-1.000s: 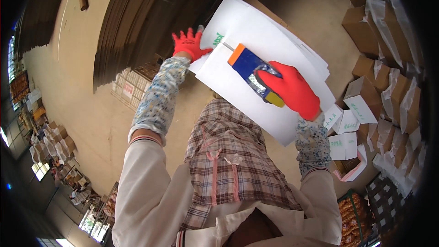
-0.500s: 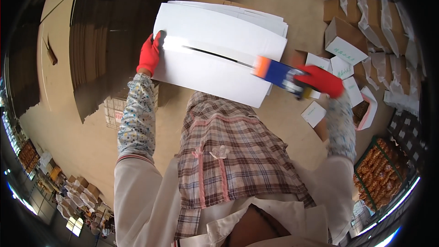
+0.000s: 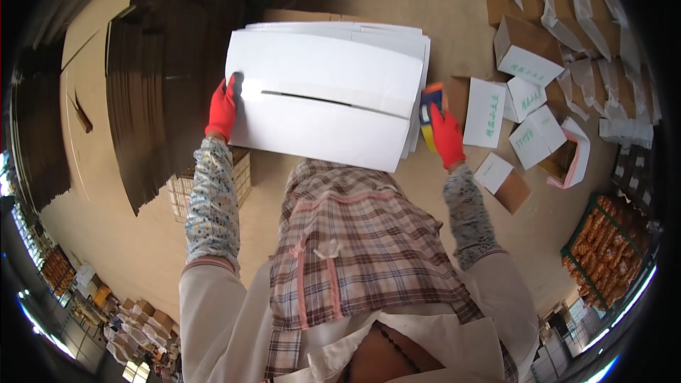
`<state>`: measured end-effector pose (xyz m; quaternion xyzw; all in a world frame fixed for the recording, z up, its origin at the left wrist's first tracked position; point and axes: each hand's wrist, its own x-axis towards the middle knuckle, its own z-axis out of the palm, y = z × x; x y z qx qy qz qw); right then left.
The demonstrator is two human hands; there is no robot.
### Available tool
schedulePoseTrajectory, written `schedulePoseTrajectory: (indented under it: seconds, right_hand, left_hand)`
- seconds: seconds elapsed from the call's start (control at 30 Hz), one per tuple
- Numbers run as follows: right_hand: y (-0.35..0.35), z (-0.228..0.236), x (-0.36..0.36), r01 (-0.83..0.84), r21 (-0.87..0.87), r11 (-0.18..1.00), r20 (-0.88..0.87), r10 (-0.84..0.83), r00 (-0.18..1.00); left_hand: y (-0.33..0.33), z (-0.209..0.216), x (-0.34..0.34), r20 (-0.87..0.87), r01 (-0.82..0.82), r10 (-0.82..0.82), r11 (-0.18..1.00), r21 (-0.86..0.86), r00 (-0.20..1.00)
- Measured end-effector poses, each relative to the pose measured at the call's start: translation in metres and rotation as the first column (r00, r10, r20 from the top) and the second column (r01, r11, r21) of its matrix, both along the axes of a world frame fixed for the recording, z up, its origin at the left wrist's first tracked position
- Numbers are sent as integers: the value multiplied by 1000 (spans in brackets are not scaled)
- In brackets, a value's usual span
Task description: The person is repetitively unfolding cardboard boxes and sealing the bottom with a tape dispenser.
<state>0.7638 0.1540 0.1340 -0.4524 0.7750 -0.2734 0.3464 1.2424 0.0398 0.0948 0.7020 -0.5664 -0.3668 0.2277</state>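
A white cardboard box (image 3: 319,64) lies in front of me on a stack of flattened white cartons (image 3: 415,50), its two flaps meeting along a narrow dark seam. Glossy clear film shows faintly along the seam. At the box's left end, my left hand (image 3: 223,108), in a red glove with dark fingertips, grips the edge. Beyond its right end, my right hand (image 3: 447,136), also red-gloved, is closed around a blue, orange and yellow tape dispenser (image 3: 430,103). The dispenser is close to the box's right edge; whether they touch I cannot tell.
Tall stacks of flat brown cardboard (image 3: 145,99) stand at the left. A white plastic crate (image 3: 237,177) sits below the box's left end. Open white-and-brown cartons (image 3: 486,113) lie on the floor at right, before rows of lined boxes (image 3: 553,21). Orange net sacks (image 3: 610,248) are farther right.
My right hand has moved left with the tape dispenser, which has turned from lying across the seam to standing beside the box's right end. My left hand stays at the left end.
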Motion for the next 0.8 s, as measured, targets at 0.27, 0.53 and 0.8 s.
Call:
schedulePoseTrajectory:
  seconds: [0.27,0.53,0.8]
  right_hand:
    - [43,-88,9,99,158,982,174,-127,977]
    - [216,-93,-26,204,708,676,704,-698,-131]
    - [62,-204,-52,461,87,883,-186,-440,879]
  left_hand:
    - [17,-43,27,-454,-22,526,670,742,720]
    - [46,-69,-174,-981,750,-142,633,-190,-129]
    - [-38,-181,9,501,-256,128,947,195,856]
